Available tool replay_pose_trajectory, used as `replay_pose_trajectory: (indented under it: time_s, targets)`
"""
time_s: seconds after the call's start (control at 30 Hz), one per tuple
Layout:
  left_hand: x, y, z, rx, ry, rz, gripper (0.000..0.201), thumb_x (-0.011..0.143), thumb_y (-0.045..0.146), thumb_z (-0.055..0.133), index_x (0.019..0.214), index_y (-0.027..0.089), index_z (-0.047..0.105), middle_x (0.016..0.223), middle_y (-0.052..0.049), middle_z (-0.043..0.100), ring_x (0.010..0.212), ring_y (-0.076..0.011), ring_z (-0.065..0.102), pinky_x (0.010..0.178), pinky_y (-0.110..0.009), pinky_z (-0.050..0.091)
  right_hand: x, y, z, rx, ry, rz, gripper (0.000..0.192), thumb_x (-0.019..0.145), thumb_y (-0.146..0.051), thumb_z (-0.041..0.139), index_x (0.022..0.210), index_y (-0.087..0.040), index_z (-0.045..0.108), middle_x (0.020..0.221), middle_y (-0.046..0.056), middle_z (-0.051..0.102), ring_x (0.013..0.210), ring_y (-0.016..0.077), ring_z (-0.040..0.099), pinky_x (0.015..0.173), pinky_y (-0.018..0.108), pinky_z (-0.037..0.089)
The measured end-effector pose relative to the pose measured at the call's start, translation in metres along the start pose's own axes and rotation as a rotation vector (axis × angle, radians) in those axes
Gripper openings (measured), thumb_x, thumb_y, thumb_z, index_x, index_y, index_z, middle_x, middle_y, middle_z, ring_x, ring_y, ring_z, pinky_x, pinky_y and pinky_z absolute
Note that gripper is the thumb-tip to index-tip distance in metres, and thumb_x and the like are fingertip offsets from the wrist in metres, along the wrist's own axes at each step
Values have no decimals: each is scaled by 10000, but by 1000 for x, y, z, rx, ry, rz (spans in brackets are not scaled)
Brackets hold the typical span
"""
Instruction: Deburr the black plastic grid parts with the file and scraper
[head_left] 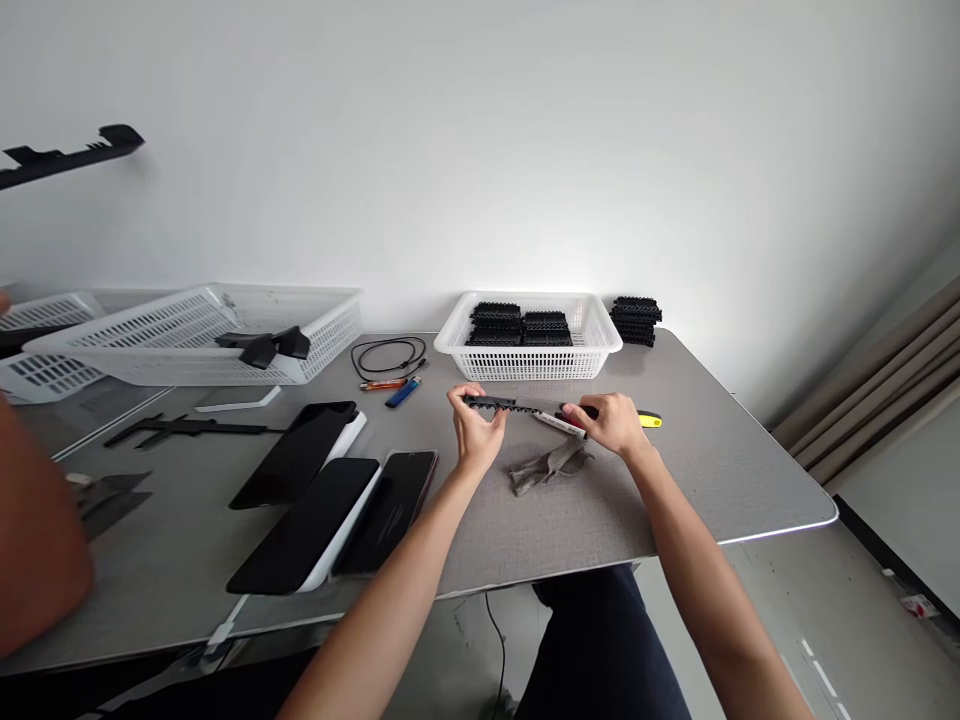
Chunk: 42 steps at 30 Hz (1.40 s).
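The person's left hand (477,428) pinched a black, toothed plastic strip (489,402) between thumb and fingers, above the grey tabletop (697,440) and in front of the white, slotted plastic basket (517,368). The right hand (616,424) was closed around a knife with a black-and-yellow handle (651,420), its thin blade pointing at the strip; whether the edge touched was too fine to tell. Working the blade along the strip well seemed to call for short, light strokes, a firm pinch and the left thumb clear of the edge. The crumpled grey cloth (551,468) lay close below.
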<state>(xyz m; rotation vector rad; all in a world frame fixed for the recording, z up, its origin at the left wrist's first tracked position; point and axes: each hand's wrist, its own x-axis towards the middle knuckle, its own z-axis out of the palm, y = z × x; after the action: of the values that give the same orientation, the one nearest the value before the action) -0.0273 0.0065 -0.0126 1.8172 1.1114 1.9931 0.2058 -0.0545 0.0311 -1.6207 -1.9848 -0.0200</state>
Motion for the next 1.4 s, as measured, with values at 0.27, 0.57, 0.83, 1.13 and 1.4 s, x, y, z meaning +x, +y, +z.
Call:
replay_pose_trajectory:
  time_s: [0.27,0.57,0.83,1.13,1.4]
  targets:
    - [-7,5,5,-43,-48,-6,500,609,91,666,934,248,320,916,-8,450,868,-169,507,836,-330,424,2,-6,0,204,81,133,605,897,-706,391,578,-197,456,510,-24,445,518,109,344,543,253,229]
    - [-17,13,14,-66,-133,114,461,594,16,576,919,241,339,904,-12,432,883,-172,513,817,-336,436,2,-22,6,308,-35,126,576,740,-736,599,593,-206,429,562,-37,500,528,98,385,519,240,260]
    - [-17,14,12,27,-141,197,473,624,-13,567,955,237,341,942,-31,443,910,-183,519,820,-340,450,2,-22,6,371,-21,153,578,739,-736,600,594,-206,418,561,-37,503,533,100,377,515,238,259]
    - [-24,24,13,142,-212,366,457,640,-50,552,945,235,366,961,-59,489,943,-217,533,813,-382,479,1,-30,7,422,-17,149,578,718,-722,633,581,-203,419,544,-45,464,529,94,354,506,237,255]
    - [-22,28,9,113,52,442,440,633,26,640,863,252,341,1006,-47,447,1109,-245,505,944,-483,454,4,-13,-6,653,-260,227,632,750,-746,576,532,-208,325,525,-63,253,512,78,224,485,254,164]
